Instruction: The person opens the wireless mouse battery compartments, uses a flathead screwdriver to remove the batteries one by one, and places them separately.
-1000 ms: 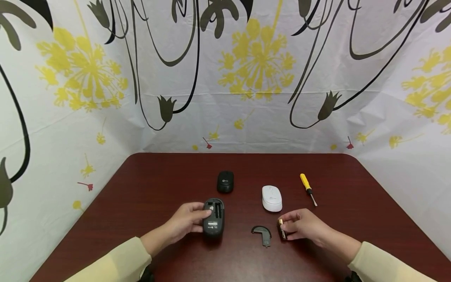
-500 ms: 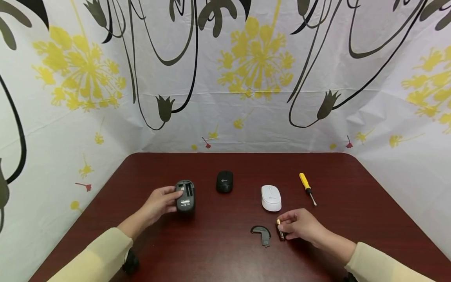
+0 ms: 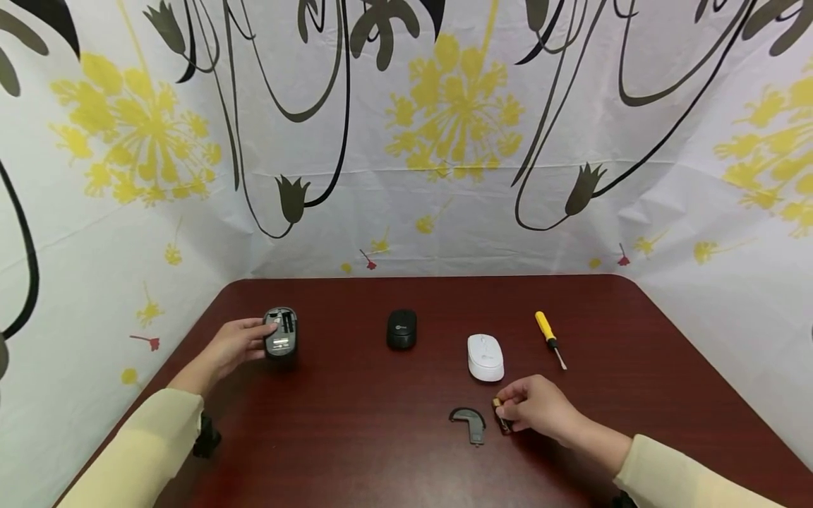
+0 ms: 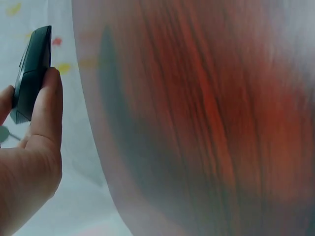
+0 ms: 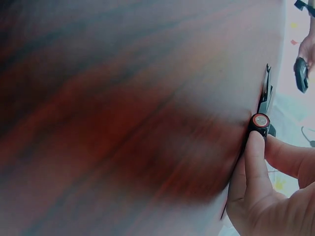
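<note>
In the head view my left hand [image 3: 236, 346] grips a dark computer mouse [image 3: 281, 344] at the table's left side. The mouse's underside faces me, with its battery compartment uncovered and a pale label below it. Seen from the left wrist, the mouse [image 4: 33, 73] shows edge-on between thumb and fingers. My right hand [image 3: 543, 410] pinches a black and gold battery [image 3: 504, 423] low over the table, and its round end [image 5: 260, 120] faces the right wrist camera. Just left of the battery lies a grey, curved battery cover [image 3: 474, 426].
A black mouse [image 3: 401, 330] sits at the middle back of the dark red wooden table [image 3: 356, 437]. A white mouse [image 3: 485, 358] stands beyond my right hand. Further right lies a screwdriver [image 3: 550, 339] with a yellow handle. A patterned cloth [image 3: 394, 233] hangs behind the table.
My left hand has carried the dark mouse leftward and toward the back, from near the middle to the left side. My right hand stays near its place with the battery.
</note>
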Demonstrator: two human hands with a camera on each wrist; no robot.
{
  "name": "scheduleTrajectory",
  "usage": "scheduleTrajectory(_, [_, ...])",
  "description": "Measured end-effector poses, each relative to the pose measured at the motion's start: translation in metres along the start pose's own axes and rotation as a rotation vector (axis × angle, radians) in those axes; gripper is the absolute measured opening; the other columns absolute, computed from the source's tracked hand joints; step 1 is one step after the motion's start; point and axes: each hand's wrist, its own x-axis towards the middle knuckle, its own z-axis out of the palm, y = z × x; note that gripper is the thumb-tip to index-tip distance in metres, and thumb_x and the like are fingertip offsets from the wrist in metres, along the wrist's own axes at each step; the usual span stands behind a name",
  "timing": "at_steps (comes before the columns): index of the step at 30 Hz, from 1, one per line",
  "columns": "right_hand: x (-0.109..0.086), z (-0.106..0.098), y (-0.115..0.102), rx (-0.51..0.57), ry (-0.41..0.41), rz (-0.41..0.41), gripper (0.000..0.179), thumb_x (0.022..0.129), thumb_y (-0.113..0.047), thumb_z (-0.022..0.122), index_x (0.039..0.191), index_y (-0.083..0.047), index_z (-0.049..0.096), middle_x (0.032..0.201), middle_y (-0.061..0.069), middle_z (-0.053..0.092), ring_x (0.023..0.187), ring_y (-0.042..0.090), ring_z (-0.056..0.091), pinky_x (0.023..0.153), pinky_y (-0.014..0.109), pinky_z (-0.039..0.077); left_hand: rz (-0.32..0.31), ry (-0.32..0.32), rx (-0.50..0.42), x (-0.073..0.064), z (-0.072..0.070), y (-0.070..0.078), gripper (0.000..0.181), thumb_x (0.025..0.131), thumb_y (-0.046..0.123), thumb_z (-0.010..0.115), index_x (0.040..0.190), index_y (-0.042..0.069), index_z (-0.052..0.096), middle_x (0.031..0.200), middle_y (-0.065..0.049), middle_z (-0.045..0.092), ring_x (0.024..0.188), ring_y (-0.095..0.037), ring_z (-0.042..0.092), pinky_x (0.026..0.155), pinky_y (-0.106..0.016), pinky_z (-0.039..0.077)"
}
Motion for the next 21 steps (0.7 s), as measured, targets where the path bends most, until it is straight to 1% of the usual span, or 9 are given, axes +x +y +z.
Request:
scheduleTrajectory(5, [0.0, 0.0, 0.0, -0.009, 0.009, 0.003, 0.016, 0.084, 0.002, 0.072, 0.097, 0.01, 0.067, 0.08, 0.007, 0.065, 0.075, 0.02, 0.066, 0.063, 0.037, 0.059, -0.028, 0.035, 0.043, 0.006, -0.016, -0.006, 0.079, 0.096, 0.031, 0.062, 0.148, -0.012, 0.02, 0.107, -0.004, 0.059, 0.083, -0.005, 0.062, 0.072, -0.027, 0.056])
scheduleTrajectory(10, [0.0, -0.001, 0.001, -0.004, 0.02, 0.011, 0.018, 0.083, 0.002, 0.073, 0.098, 0.01, 0.067, 0.081, 0.007, 0.065, 0.075, 0.02, 0.066, 0.064, 0.036, 0.059, -0.055, 0.088, 0.058, 0.009, -0.027, -0.011, 0.076, 0.096, 0.03, 0.063, 0.145, -0.013, 0.025, 0.103, -0.003, 0.058, 0.079, -0.006, 0.06, 0.068, -0.026, 0.056])
scheduleTrajectory(12, [0.0, -0.001, 0.001, 0.0, 0.021, 0.012, 0.018, 0.083, 0.002, 0.073, 0.098, 0.01, 0.067, 0.081, 0.008, 0.065, 0.075, 0.02, 0.066, 0.064, 0.036, 0.059, -0.059, 0.106, 0.083, 0.011, -0.029, -0.012, 0.075, 0.096, 0.031, 0.063, 0.144, -0.013, 0.027, 0.106, -0.005, 0.057, 0.079, -0.006, 0.059, 0.068, -0.026, 0.056])
scheduleTrajectory(15, [0.0, -0.002, 0.001, 0.007, 0.017, 0.011, 0.018, 0.084, 0.002, 0.072, 0.099, 0.011, 0.066, 0.081, 0.008, 0.064, 0.075, 0.02, 0.066, 0.065, 0.036, 0.059, -0.065, 0.131, 0.118, 0.014, -0.032, -0.015, 0.075, 0.096, 0.033, 0.063, 0.145, -0.011, 0.029, 0.116, -0.012, 0.055, 0.079, -0.006, 0.059, 0.068, -0.026, 0.056])
scheduleTrajectory(18, [0.0, -0.002, 0.001, 0.011, 0.012, 0.008, 0.018, 0.084, 0.002, 0.072, 0.099, 0.011, 0.066, 0.081, 0.008, 0.064, 0.074, 0.019, 0.066, 0.065, 0.037, 0.059, -0.071, 0.147, 0.148, 0.016, -0.034, -0.017, 0.074, 0.096, 0.033, 0.062, 0.145, -0.011, 0.029, 0.127, -0.02, 0.051, 0.078, -0.006, 0.059, 0.068, -0.026, 0.056])
scheduleTrajectory(21, [-0.001, -0.001, 0.001, 0.01, 0.01, 0.009, 0.018, 0.084, 0.002, 0.072, 0.099, 0.011, 0.067, 0.08, 0.008, 0.064, 0.074, 0.019, 0.066, 0.065, 0.036, 0.059, -0.074, 0.17, 0.168, 0.018, -0.034, -0.02, 0.071, 0.097, 0.032, 0.061, 0.144, -0.013, 0.032, 0.131, -0.027, 0.049, 0.076, -0.007, 0.061, 0.068, -0.027, 0.056])
